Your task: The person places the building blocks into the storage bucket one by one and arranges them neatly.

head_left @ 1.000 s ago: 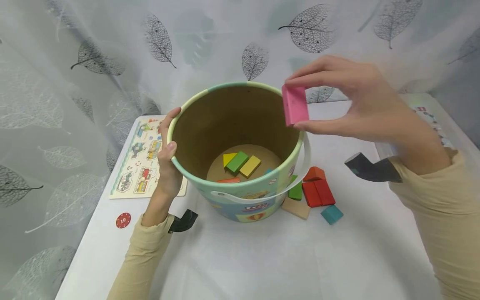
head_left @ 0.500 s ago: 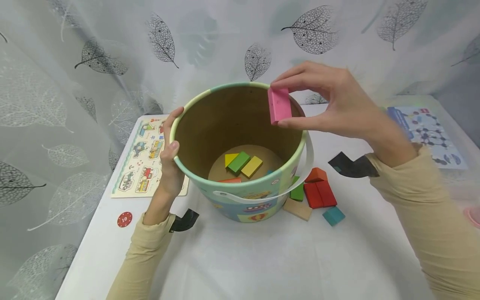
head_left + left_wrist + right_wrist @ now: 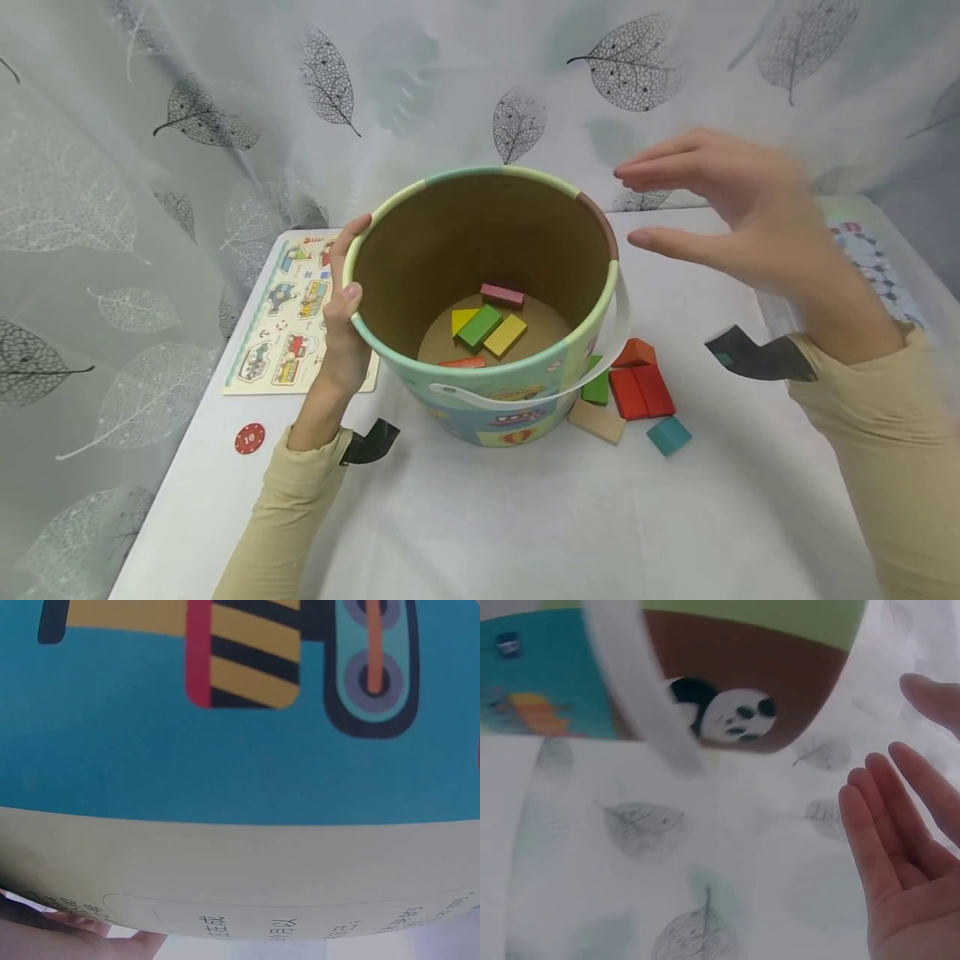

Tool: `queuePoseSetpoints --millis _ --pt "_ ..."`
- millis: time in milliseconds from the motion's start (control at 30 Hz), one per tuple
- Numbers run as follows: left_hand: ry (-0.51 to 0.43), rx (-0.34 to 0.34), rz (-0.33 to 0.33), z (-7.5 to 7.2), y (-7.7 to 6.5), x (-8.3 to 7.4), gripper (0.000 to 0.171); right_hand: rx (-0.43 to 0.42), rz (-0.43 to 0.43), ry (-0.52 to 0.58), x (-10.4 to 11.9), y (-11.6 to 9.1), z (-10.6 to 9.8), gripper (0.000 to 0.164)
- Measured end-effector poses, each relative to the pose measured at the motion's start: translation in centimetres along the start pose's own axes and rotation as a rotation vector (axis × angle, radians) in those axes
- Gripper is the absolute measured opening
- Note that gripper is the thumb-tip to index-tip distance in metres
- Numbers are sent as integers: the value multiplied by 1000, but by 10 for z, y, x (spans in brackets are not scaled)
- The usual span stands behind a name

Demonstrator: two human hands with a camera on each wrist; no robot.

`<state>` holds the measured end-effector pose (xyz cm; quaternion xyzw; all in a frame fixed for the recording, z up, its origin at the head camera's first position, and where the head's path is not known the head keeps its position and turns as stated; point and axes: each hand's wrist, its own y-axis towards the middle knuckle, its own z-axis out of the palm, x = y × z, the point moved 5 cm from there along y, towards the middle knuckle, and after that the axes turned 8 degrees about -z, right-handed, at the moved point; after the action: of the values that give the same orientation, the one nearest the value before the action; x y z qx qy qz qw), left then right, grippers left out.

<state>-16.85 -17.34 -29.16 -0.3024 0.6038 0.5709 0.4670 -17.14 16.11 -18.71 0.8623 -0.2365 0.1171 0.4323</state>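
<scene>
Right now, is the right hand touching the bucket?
Apart. The right wrist view shows a clear gap, with leaf-patterned backdrop visible between the right hand and the bucket.

Beige sleeves (image 3: pixel 873 454) wrinkling, left tab (image 3: pixel 371 442) curving black, right tab (image 3: pixel 765 357) curving black, teal patch (image 3: pixel 724 359) showing near its end

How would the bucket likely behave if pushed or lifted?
The bucket is probably fairly stiff: its rim looks smoothly curved where the left hand grips it. Pushed up high, it might tip, since it narrows toward the base. If it tilted, the blocks inside would likely slide, as they lie loose on its floor.
</scene>
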Motion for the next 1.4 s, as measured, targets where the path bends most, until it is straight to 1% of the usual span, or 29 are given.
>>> queuePoseSetpoints --millis 33,100,167,200,267,300,367,400,467,533,567,633,733,867,967,1067,1167,1267,1333,1367,1400 --pt "0 -5 -4 2 -1 -2 76 -12 12 21 -3 -7 -1 62" --pt "-6 -11 -8 6 -3 -6 74 -37 33 104 -11 -22 -1 58" --pt "-10 -10 -11 10 -4 -9 72 -49 74 160 -23 -41 3 57" --pt "-9 -10 -13 10 -4 -9 71 -44 110 192 -29 -52 6 57" --pt "-16 -3 -9 12 -4 -10 70 -21 145 202 -44 -73 16 58" --pt "-10 -2 -7 12 -4 -10 71 8 184 183 -52 -85 22 59" --pt "-7 3 -5 9 -3 -4 70 79 259 140 -65 -106 35 58" --pt "-9 4 -3 8 -2 -3 71 118 290 116 -71 -116 42 56" --pt "7 12 -1 1 0 5 74 186 330 89 -80 -132 54 51" --pt "21 23 6 -6 1 13 76 232 358 90 -87 -145 64 45" --pt "23 28 11 -6 2 12 78 245 362 96 -90 -149 67 43" --pt "31 34 16 -10 3 18 80 267 364 103 -94 -155 73 40" --pt "34 32 15 -13 3 20 81 288 380 79 -98 -160 78 38" --pt "33 32 10 -16 3 25 82 305 389 24 -98 -161 79 36" --pt "22 37 18 -15 4 23 81 318 402 -18 -98 -158 75 34" --pt "15 39 27 -13 4 21 81 307 403 -61 -96 -151 64 34" --pt "21 33 27 -11 4 19 81 259 426 -104 -93 -137 46 36" --pt "29 25 12 -11 3 17 80 197 446 -180 -83 -118 22 39" --pt "22 22 3 -9 2 15 80 128 432 -201 -72 -102 4 41" --pt "20 20 -2 -8 2 13 80 77 429 -184 -65 -93 -5 42" --pt "16 18 -6 -8 2 13 79 15 390 -136 -58 -84 -13 43"
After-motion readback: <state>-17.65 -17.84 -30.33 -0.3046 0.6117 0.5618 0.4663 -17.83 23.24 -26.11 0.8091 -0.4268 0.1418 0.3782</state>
